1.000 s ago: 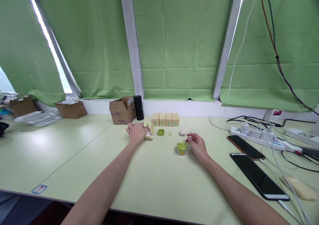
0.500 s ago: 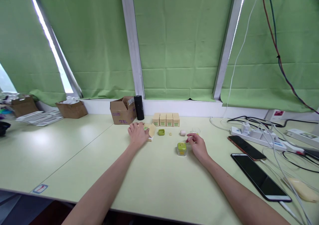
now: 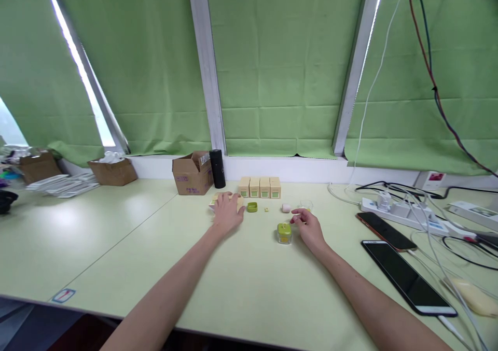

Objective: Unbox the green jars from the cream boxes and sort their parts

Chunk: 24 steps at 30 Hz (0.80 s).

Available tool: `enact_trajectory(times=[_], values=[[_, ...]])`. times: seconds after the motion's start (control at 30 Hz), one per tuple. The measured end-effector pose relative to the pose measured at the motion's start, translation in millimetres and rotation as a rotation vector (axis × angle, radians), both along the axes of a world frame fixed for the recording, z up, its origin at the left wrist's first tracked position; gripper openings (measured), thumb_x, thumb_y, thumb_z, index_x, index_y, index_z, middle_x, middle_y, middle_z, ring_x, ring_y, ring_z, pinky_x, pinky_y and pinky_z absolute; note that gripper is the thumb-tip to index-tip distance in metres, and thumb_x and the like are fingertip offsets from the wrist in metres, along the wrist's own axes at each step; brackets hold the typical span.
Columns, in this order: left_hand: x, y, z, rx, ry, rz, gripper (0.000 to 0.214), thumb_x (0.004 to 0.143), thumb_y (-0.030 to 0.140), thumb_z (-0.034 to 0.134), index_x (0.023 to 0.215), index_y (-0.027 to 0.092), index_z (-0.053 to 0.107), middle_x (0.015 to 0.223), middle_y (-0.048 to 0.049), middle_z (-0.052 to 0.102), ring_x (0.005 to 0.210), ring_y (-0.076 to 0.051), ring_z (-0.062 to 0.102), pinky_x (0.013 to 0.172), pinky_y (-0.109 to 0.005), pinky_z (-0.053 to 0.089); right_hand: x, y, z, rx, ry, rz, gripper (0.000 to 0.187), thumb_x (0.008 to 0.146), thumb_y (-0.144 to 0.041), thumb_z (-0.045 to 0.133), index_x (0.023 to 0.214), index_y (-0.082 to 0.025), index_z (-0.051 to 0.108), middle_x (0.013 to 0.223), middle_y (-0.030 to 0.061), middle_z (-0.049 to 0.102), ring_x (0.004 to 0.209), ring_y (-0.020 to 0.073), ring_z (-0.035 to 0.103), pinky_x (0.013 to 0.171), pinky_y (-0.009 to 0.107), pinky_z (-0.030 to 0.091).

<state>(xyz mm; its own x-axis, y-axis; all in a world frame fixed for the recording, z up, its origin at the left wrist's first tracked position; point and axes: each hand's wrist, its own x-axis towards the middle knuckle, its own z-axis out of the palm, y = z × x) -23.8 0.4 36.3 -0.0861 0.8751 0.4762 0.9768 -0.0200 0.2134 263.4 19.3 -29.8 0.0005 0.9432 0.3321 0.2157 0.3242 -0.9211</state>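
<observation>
My left hand (image 3: 227,215) has its fingers bent over a small cardboard box (image 3: 240,202) lying on the table, and its fingers cover much of the box. Just right of it stands a little green open tray (image 3: 252,207), with a tiny yellowish piece (image 3: 266,210) beside it. My right hand (image 3: 309,227) rests on the table with its fingers loosely curved and apart, holding nothing I can see. Close to its fingertips is a clear jar (image 3: 284,238) with a green lid. Behind that hand are a pale pink piece (image 3: 286,208) and a clear cup (image 3: 306,205).
A row of several small boxes (image 3: 260,188) stands at the back. To their left are a black cylinder (image 3: 218,169) and an open carton (image 3: 193,177). Phones (image 3: 408,276), a power strip (image 3: 404,216) and tangled cables lie on the right.
My left hand has moved right, over the small cardboard box, which has turned and shifted slightly left. My right hand and the jar stay in place.
</observation>
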Motion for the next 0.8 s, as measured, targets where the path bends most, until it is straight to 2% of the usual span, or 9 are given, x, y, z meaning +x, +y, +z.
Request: enact_trajectory(times=[0.1,0.17,0.27,0.37,0.57,0.8], values=[[27,-12,7.5,-0.106,-0.042,-0.291,0.04,0.088,0.03,0.061,0.128,0.022,0.062,0.134,-0.0149,0.057,0.133,-0.036,0.043,0.111,-0.051,0.035,0,1,-1.3,-0.017,-0.014,0.011,0.032,0.083,-0.041,0.055,0.106,-0.021,0.067,0.083,0.004,0.075,0.084,0.0243,0.067,0.082,0.038,0.046],[47,-22,10.6,-0.22,-0.11,-0.496,0.05,0.085,0.034,0.066,0.134,0.025,0.058,0.136,-0.0131,0.057,0.133,-0.035,0.044,0.11,-0.05,0.038,0,1,-1.8,-0.012,-0.022,0.014,0.032,0.082,-0.039,0.055,0.105,-0.021,0.067,0.082,0.0035,0.075,0.083,0.0241,0.068,0.082,0.038,0.046],[71,-36,9.3,-0.376,-0.192,-0.657,0.07,0.077,0.045,0.076,0.141,0.026,0.053,0.136,-0.0145,0.058,0.131,-0.038,0.048,0.104,-0.05,0.044,0,1,-1.8,0.016,-0.016,0.021,0.03,0.081,-0.037,0.055,0.104,-0.021,0.067,0.08,0.0029,0.074,0.082,0.0234,0.067,0.082,0.037,0.047],[86,-47,1.6,-0.369,-0.248,-0.645,0.068,0.075,0.041,0.078,0.137,0.024,0.055,0.135,-0.0149,0.058,0.131,-0.038,0.048,0.106,-0.05,0.042,0,1,-2.0,0.027,-0.015,0.026,0.03,0.08,-0.034,0.053,0.103,-0.021,0.067,0.079,0.0026,0.074,0.081,0.0228,0.067,0.082,0.037,0.048],[92,-53,-12.9,-0.323,-0.368,-0.614,0.044,0.083,0.037,0.071,0.124,0.025,0.062,0.123,-0.0106,0.063,0.123,-0.033,0.053,0.104,-0.047,0.044,0,3,-2.8,0.024,-0.03,0.03,0.032,0.075,-0.029,0.051,0.103,-0.021,0.066,0.081,0.0027,0.074,0.08,0.0221,0.067,0.079,0.036,0.048],[88,-46,-25.0,-0.272,-0.479,-0.556,0.045,0.081,0.038,0.075,0.123,0.024,0.065,0.121,-0.0099,0.065,0.12,-0.031,0.056,0.105,-0.046,0.045,-1,-2,3.7,0.022,-0.027,0.026,0.029,0.078,-0.03,0.053,0.101,-0.021,0.067,0.081,0.0034,0.074,0.081,0.023,0.067,0.082,0.038,0.049]])
